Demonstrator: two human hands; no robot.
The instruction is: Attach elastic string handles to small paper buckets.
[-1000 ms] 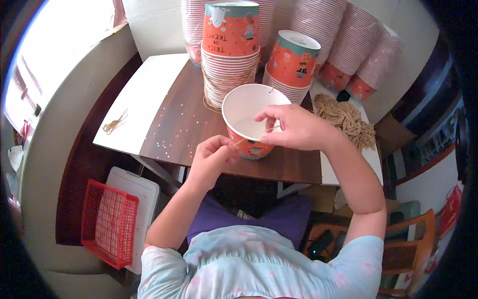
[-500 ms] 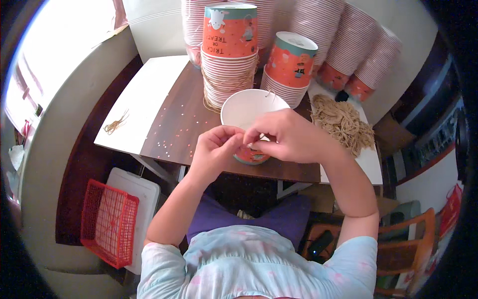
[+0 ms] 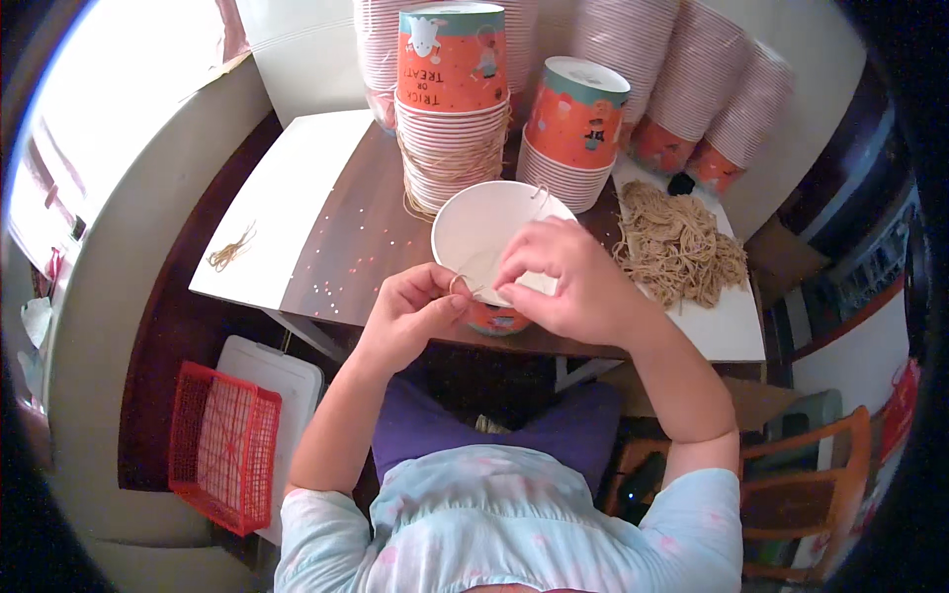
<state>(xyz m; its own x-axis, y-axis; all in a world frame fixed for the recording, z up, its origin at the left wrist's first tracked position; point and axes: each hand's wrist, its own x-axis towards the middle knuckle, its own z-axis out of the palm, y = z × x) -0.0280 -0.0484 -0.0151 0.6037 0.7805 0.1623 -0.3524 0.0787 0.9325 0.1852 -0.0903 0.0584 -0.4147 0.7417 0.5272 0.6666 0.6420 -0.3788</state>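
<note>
A white-lined paper bucket (image 3: 465, 222) with an orange printed outside stands at the table's near edge, its mouth tilted toward me. At its near left rim, my left hand (image 3: 420, 308) is closed in a pinch on a thin tan cord (image 3: 458, 284). My right hand (image 3: 563, 282) is over the bucket's right side, with thumb and fingertips curled toward each other; whether cord lies between them is too small to make out. A loop of cord (image 3: 540, 194) passes through the far right rim.
Behind the bucket rise a tall stack of paper buckets (image 3: 453, 128) wrapped with cord and a shorter stack (image 3: 568, 148). A tangled cord pile (image 3: 682, 242) lies right, a small cord bundle (image 3: 232, 249) left. Paper bits (image 3: 331, 292) dot the brown tabletop. A red basket (image 3: 225, 445) is lower left.
My hands have moved apart: the left shifted slightly left with the cord, the right lifted off the near rim to over the bucket's mouth. The fingers of both were together before.
</note>
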